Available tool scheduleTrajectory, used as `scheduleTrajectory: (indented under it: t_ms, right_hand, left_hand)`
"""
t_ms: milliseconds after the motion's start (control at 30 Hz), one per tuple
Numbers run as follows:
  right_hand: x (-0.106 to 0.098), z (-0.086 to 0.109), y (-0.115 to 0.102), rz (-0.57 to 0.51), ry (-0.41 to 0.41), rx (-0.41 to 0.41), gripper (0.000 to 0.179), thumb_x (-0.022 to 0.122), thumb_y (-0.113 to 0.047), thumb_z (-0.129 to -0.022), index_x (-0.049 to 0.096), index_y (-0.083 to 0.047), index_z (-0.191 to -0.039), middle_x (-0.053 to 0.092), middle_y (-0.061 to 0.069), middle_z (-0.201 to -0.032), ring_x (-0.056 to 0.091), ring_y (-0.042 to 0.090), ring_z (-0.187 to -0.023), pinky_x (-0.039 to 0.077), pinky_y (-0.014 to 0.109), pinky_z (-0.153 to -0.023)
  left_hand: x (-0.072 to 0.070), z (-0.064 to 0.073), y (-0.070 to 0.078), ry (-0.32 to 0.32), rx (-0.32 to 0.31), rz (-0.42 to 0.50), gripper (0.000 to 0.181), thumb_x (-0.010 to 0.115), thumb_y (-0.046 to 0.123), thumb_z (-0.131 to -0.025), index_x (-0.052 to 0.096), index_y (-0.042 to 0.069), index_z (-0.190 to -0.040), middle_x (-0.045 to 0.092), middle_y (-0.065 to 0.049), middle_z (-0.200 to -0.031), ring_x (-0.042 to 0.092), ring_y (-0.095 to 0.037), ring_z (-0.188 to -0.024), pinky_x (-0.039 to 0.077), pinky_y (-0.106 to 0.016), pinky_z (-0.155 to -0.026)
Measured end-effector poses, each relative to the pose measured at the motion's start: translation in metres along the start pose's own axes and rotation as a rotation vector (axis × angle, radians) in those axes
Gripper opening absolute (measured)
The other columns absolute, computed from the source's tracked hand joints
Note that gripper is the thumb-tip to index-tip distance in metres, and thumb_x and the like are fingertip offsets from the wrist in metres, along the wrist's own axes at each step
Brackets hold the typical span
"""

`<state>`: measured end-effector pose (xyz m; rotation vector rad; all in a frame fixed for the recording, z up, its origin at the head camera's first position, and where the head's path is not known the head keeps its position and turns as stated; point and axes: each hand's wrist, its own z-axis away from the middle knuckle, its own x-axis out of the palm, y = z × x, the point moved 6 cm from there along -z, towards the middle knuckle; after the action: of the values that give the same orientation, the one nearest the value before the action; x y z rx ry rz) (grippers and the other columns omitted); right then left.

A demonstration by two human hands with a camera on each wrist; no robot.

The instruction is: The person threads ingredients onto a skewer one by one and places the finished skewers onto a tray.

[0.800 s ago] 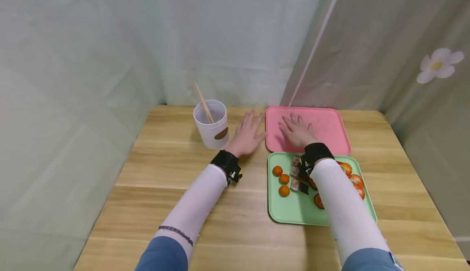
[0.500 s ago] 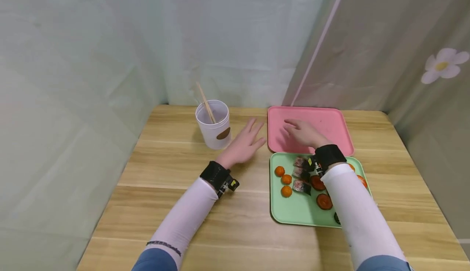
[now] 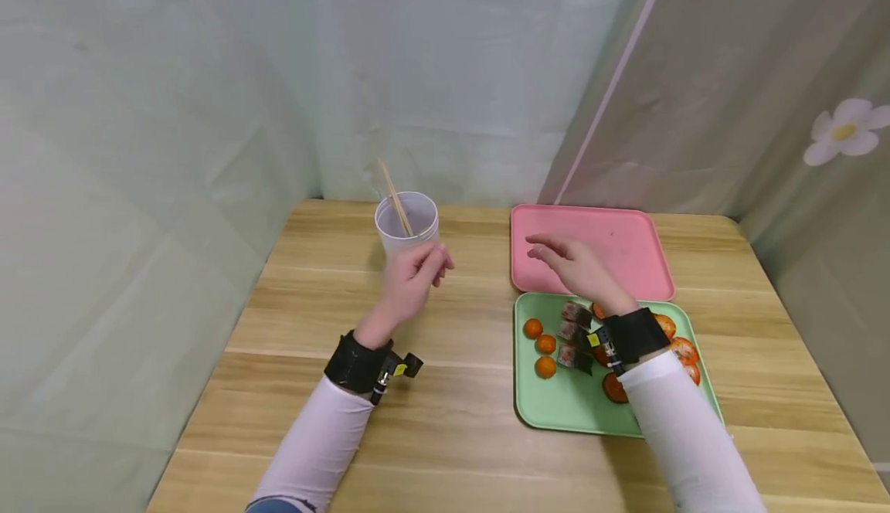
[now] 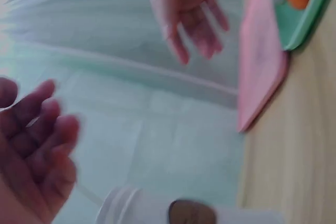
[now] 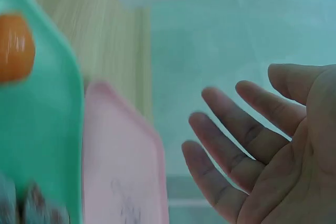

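Pink tray (image 3: 629, 254), lying flat toward the back of the wooden table (image 3: 292, 397): above its left part hangs your right hand (image 3: 577, 266), raised off the surface, its fingers relaxed, gently bent and, in the right wrist view, spread apart around bare air. Your left hand (image 3: 410, 285), at the level of the cup's upper part or higher, appears in front of the white cup (image 3: 421, 218) in the head view; the left wrist view shows a gap between the two. Its fingers are loosely curled in a narrow, empty hold, somewhat blurred. Inside the upright cup, thin wooden sticks (image 3: 395, 200) lean to your left, rising past the rim. Just in front of the pink tray, nearer you, lies the green tray (image 3: 556, 405). On it, from your left: three orange balls (image 3: 545, 344), three dark-edged pieces (image 3: 575, 334) in a column, then round red slices (image 3: 684, 348), partly hidden by your right forearm. You wear a black band (image 3: 357, 362) on each wrist.
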<state>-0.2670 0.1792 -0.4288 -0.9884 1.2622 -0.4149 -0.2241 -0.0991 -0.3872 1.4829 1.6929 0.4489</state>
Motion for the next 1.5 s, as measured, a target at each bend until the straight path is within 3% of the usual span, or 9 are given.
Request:
scheduleTrajectory:
  t_ms: [133,267,400,500,633,733,833,1067,1500]
  right_hand:
    - [0.009,0.0,-0.017,-0.056,0.008,-0.002,0.039,0.054,-0.027,-0.115,0.063,-0.006,-0.146,0.075,0.019,-0.118,0.068,0.041,-0.112,0.054,0.051,-0.099]
    - [0.018,-0.005,-0.034,-0.088,0.019,-0.028,0.037,0.055,-0.022,-0.114,0.063,-0.006,-0.146,0.075,0.015,-0.108,0.069,0.037,-0.104,0.055,0.047,-0.09]
    - [0.029,-0.015,-0.052,-0.126,0.029,-0.064,0.04,0.057,-0.018,-0.112,0.059,-0.007,-0.151,0.073,0.013,-0.108,0.068,0.032,-0.1,0.055,0.042,-0.08]
    - [0.038,-0.026,-0.065,-0.123,0.048,-0.096,0.045,0.061,-0.019,-0.11,0.056,-0.01,-0.154,0.074,0.013,-0.109,0.069,0.029,-0.095,0.055,0.037,-0.077]
    - [0.051,-0.041,-0.081,-0.092,0.06,-0.148,0.052,0.067,-0.024,-0.108,0.054,-0.014,-0.157,0.073,0.008,-0.108,0.07,0.022,-0.089,0.056,0.036,-0.077]
    - [0.062,-0.05,-0.094,-0.082,0.04,-0.2,0.054,0.069,-0.025,-0.107,0.052,-0.014,-0.158,0.072,0.005,-0.106,0.07,0.021,-0.088,0.056,0.037,-0.077]
    - [0.073,-0.056,-0.107,-0.056,0.01,-0.25,0.053,0.068,-0.026,-0.108,0.053,-0.013,-0.157,0.071,0.004,-0.104,0.07,0.023,-0.089,0.056,0.037,-0.077]
    - [0.088,-0.064,-0.125,0.016,-0.006,-0.304,0.041,0.06,-0.028,-0.112,0.064,-0.01,-0.149,0.075,0.005,-0.111,0.071,0.023,-0.091,0.056,0.035,-0.077]
    - [0.086,-0.065,-0.12,0.005,0.024,-0.258,0.032,0.05,-0.021,-0.116,0.071,-0.003,-0.131,0.074,0.014,-0.11,0.073,0.032,-0.101,0.057,0.037,-0.085]
  left_hand:
    - [-0.036,0.003,-0.006,0.28,-0.017,-0.021,0.032,0.054,0.004,-0.108,0.065,-0.003,-0.08,0.051,-0.007,-0.06,0.047,-0.012,-0.053,0.037,-0.022,-0.052]
    - [-0.058,0.007,-0.024,0.509,-0.126,-0.052,0.022,0.055,0.008,-0.109,0.064,-0.008,-0.096,0.055,-0.009,-0.077,0.046,-0.013,-0.066,0.035,-0.025,-0.061]
    - [-0.065,0.008,-0.044,0.606,-0.26,-0.06,0.022,0.056,0.007,-0.107,0.059,-0.007,-0.123,0.056,-0.011,-0.112,0.051,-0.017,-0.092,0.039,-0.029,-0.077]
    - [-0.063,0.007,-0.061,0.581,-0.354,-0.034,0.037,0.055,0.01,-0.108,0.052,-0.001,-0.143,0.05,-0.011,-0.136,0.05,-0.022,-0.116,0.042,-0.034,-0.09]
    - [-0.052,0.005,-0.08,0.426,-0.47,0.009,0.057,0.051,0.022,-0.113,0.033,0.01,-0.166,0.035,-0.011,-0.165,0.041,-0.031,-0.144,0.038,-0.045,-0.114]
    - [-0.039,0.004,-0.091,0.3,-0.505,0.061,0.064,0.046,0.027,-0.115,0.019,0.012,-0.172,0.021,-0.011,-0.175,0.028,-0.032,-0.156,0.026,-0.049,-0.125]
    - [-0.029,0.005,-0.096,0.245,-0.503,0.114,0.066,0.044,0.026,-0.116,0.012,0.012,-0.172,0.013,-0.009,-0.177,0.019,-0.027,-0.161,0.019,-0.048,-0.128]
    - [-0.02,0.01,-0.097,0.253,-0.481,0.17,0.067,0.044,0.024,-0.116,0.009,0.016,-0.173,0.014,-0.006,-0.177,0.023,-0.022,-0.159,0.023,-0.048,-0.127]
    - [-0.018,0.008,-0.095,0.244,-0.474,0.182,0.067,0.045,0.018,-0.116,0.009,0.01,-0.172,0.011,-0.01,-0.177,0.019,-0.028,-0.161,0.021,-0.047,-0.128]
